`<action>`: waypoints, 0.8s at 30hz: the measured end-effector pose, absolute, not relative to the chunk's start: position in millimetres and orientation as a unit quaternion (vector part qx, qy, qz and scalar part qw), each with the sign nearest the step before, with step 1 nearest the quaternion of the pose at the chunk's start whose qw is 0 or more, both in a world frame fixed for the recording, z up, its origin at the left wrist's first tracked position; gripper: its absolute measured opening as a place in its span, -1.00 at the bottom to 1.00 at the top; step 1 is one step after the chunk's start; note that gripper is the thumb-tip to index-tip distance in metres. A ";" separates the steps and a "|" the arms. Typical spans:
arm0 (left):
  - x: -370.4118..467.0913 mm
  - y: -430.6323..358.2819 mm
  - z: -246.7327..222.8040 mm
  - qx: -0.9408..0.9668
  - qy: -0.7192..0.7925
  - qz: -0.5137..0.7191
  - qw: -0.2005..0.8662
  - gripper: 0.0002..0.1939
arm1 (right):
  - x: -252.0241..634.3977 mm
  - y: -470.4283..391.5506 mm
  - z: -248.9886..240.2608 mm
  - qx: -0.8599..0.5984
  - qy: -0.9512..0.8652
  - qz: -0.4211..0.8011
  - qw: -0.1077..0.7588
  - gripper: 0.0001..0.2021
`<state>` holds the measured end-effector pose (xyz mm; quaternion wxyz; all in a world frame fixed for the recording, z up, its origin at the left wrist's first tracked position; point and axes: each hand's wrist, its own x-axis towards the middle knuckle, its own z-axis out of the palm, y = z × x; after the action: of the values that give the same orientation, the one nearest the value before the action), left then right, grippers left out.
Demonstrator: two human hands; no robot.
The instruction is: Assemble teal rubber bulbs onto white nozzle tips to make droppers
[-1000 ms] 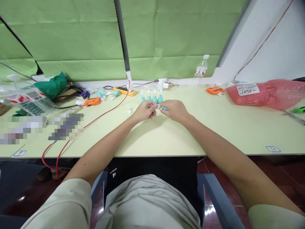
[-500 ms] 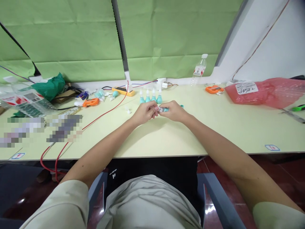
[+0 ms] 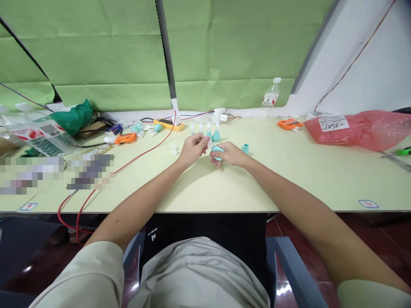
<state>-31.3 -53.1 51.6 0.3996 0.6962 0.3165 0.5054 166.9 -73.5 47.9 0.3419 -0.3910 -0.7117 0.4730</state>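
My right hand (image 3: 229,155) is closed around a teal bulb (image 3: 218,149) whose pale tip points up and left. The fingers of my left hand (image 3: 194,149) are pinched at that pale tip. Just behind my hands stand several teal bulbs with white nozzles (image 3: 216,135), partly hidden by my left hand. A short teal cup-like piece (image 3: 245,148) stands on the table to the right of my right hand. One small white piece (image 3: 175,151) lies left of my left hand.
An orange tool (image 3: 290,124), a clear bottle (image 3: 270,99) and a red plastic bag (image 3: 356,128) are at the back right. Large bottles (image 3: 41,132), a green bag (image 3: 75,115) and another orange tool (image 3: 126,138) occupy the left. A red cable (image 3: 144,151) crosses the table (image 3: 199,192).
My right hand has turned and lowered slightly, showing more of the teal bulb. The short teal piece beside it is now in fuller view. The whole view has shifted slightly.
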 end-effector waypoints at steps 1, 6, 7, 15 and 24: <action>-30.6 -53.9 51.5 0.697 0.312 0.503 0.404 -0.53 | 167.3 -73.6 48.2 -0.402 -0.699 0.479 0.345 -0.67; -28.0 -55.7 51.4 0.690 0.298 0.511 0.417 -0.55 | 166.9 -73.9 48.6 -0.430 -0.712 0.419 0.363 -0.71; -28.1 -55.6 51.1 0.689 0.301 0.510 0.417 -0.55 | 166.0 -73.5 47.2 -0.433 -0.722 0.398 0.365 -0.72; -27.3 -52.4 51.1 0.642 0.329 0.531 0.445 -0.57 | 181.5 -48.9 51.0 -0.471 -0.728 0.148 0.476 -0.68; -79.5 -17.5 71.5 0.657 0.398 0.581 0.268 -0.89 | 236.3 12.7 82.2 -0.516 -0.606 0.312 0.519 -0.67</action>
<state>-79.5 -17.5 71.5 0.2684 0.6573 0.3985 0.5806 236.3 12.7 82.2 0.5187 -0.5159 -0.6064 0.3117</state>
